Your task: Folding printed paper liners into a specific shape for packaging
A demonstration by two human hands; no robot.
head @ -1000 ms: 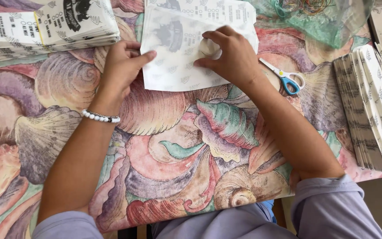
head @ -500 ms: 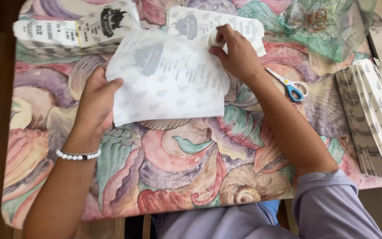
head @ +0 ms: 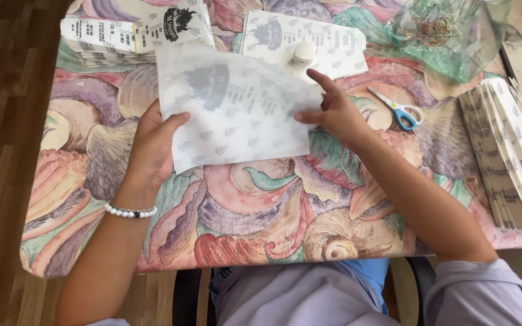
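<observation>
A white paper sheet (head: 237, 115) is held up just above the table, over its far middle part. It is thin enough that a dark printed figure and lines of print show through from the other side as grey shadow, and small leaf marks dot its surface. It tilts a little, its left edge nearer the viewer than the right.

The left hand (head: 155, 142) grips the sheet's near left edge, thumb on the upper face and fingers curled behind it; a white bead bracelet (head: 130, 211) sits on that wrist. The right hand (head: 333, 111) pinches the right edge between thumb and fingers, with the forefinger pointing up and away. Both forearms reach in from the near edge of the table.

Half a second ago the sheet lay lower and more to the left, with the right hand farther off over the flat sheet behind; now it is lifted and both hands hold it by the sides.

Behind it lies another printed sheet (head: 309, 39) with a small white cap (head: 302, 53) on it. A stack of printed paper (head: 131, 33) sits far left, scissors (head: 397, 108) with blue handles to the right, a clear plastic bag (head: 448, 33) far right, and a fanned pile of folded sheets (head: 509, 151) along the right edge of the shell-patterned tablecloth (head: 261, 211).
</observation>
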